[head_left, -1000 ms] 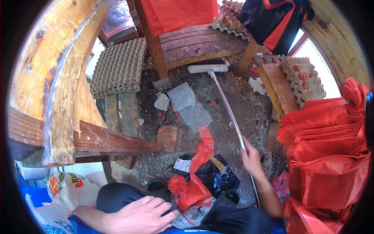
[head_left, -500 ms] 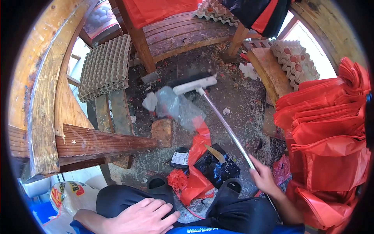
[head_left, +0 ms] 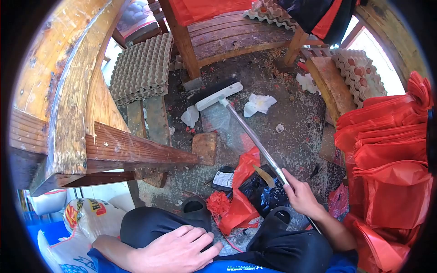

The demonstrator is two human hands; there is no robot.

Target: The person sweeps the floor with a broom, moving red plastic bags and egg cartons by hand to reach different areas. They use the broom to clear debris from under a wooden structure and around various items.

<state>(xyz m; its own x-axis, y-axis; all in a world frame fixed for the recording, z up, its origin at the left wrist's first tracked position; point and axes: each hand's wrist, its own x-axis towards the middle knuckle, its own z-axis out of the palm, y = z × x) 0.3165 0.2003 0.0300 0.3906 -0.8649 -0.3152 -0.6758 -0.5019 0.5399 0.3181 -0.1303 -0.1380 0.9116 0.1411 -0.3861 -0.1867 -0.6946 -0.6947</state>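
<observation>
My right hand (head_left: 301,193) is closed round the metal handle of a push broom (head_left: 219,95). Its white head, with dark bristles on the far side, lies on the dirty floor ahead of me. Just on my side of the head is a clear plastic bag (head_left: 224,125), and a crumpled white scrap (head_left: 190,117) lies by the head's left end. A creased white paper (head_left: 258,104) is to its right. My left hand (head_left: 178,249) rests on my thigh, fingers loosely stretched, holding nothing.
Near my feet lie a red plastic strip (head_left: 243,182), a black plastic bag (head_left: 259,193) and a wood block (head_left: 204,148). Egg trays (head_left: 142,68) stand at left, with a wooden beam (head_left: 141,154) below them. Red bags (head_left: 387,150) are stacked at right.
The broom head has moved a little, its left end now nearer me, and the clear bag lies flatter. The white paper to its right has come into sight. My view has shifted left.
</observation>
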